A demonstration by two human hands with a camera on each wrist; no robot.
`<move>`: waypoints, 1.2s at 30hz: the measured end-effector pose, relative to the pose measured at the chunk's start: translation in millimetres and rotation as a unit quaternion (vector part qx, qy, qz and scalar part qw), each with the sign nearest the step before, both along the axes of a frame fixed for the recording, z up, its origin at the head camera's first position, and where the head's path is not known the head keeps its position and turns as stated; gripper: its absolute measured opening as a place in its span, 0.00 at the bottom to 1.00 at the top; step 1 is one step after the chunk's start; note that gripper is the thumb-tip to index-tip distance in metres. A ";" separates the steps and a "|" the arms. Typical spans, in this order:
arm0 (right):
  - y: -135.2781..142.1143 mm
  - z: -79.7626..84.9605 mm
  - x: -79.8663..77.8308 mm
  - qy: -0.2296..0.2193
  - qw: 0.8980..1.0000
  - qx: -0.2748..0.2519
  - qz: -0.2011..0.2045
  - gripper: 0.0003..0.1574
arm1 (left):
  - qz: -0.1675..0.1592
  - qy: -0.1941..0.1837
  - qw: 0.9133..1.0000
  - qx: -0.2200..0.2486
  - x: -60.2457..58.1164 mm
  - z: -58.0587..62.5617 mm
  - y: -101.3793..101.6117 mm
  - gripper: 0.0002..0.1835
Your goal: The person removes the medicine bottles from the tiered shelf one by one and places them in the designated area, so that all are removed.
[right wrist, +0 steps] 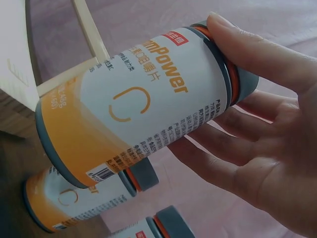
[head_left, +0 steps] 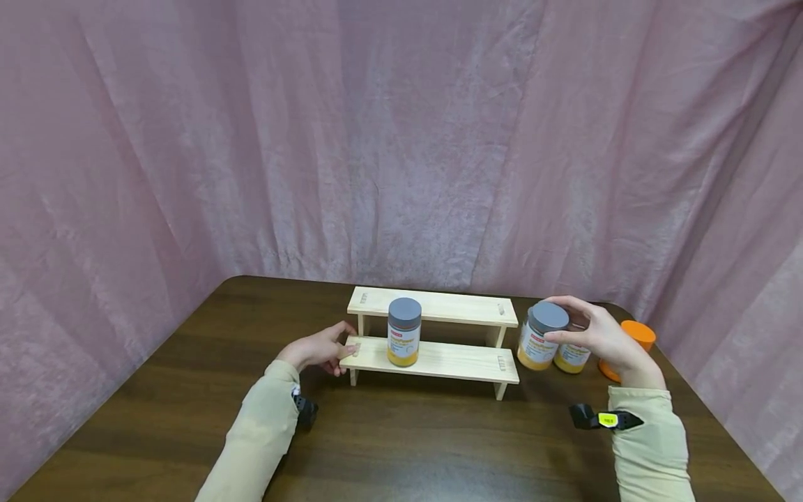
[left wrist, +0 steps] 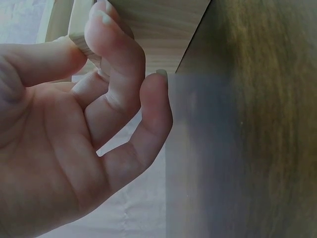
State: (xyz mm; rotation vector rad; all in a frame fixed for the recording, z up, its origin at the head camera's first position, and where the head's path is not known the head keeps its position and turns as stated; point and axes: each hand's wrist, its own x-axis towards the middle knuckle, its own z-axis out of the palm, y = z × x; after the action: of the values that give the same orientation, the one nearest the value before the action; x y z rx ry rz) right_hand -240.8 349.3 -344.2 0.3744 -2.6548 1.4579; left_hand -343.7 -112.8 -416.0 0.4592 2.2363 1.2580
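A two-step wooden rack (head_left: 467, 360) stands on the table, and a vitamin bottle (head_left: 403, 338) with a grey lid is upright on its lower step. My left hand (head_left: 318, 347) pinches the left end of that lower step; the left wrist view shows the thumb and fingers around the board's end, other fingers curled loosely. Just right of the rack, my right hand (head_left: 599, 336) holds a second grey-lidded bottle (right wrist: 133, 106) by its lid, thumb on one side and fingers on the other. This bottle is slightly tilted in the head view.
Another bottle (head_left: 572, 358) stands behind the held one, partly covered by the right hand. An orange-topped container (head_left: 638, 334) is farther right, partly hidden by the wrist. A pink curtain (head_left: 426, 153) hangs behind the dark wooden table (head_left: 439, 446).
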 end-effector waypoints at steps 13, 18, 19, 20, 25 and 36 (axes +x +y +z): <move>26.0 -9.8 4.1 0.005 0.998 -0.032 0.063 0.32 | 0.005 -0.002 1.000 0.004 -0.3 -0.4 0.8 0.20; 31.9 -13.0 3.2 0.001 0.996 -0.026 0.081 0.32 | 0.006 -0.003 1.000 0.007 -1.0 -0.7 0.0 0.20; 32.4 -13.4 3.2 0.000 0.996 -0.025 0.087 0.32 | 0.006 -0.004 1.000 0.008 -1.3 -0.9 -0.3 0.20; 32.6 -13.8 3.3 -0.001 0.995 -0.024 0.093 0.32 | 0.005 -0.005 1.000 0.008 -1.5 -0.9 -0.4 0.20; 31.2 -16.7 1.5 -0.008 0.991 -0.024 0.129 0.35 | 0.002 -0.007 1.000 0.009 -2.5 -1.1 -1.5 0.20; 29.9 -28.6 -5.3 -0.057 0.984 -0.007 0.170 0.36 | 0.003 -0.008 1.000 0.003 -3.7 -1.0 -0.7 0.20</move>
State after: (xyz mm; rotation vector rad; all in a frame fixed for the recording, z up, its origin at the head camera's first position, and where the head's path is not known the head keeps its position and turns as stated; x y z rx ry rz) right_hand -246.1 379.2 -372.8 0.8009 -2.7706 1.6291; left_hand -347.4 -113.5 -417.0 0.4435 2.2225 1.2675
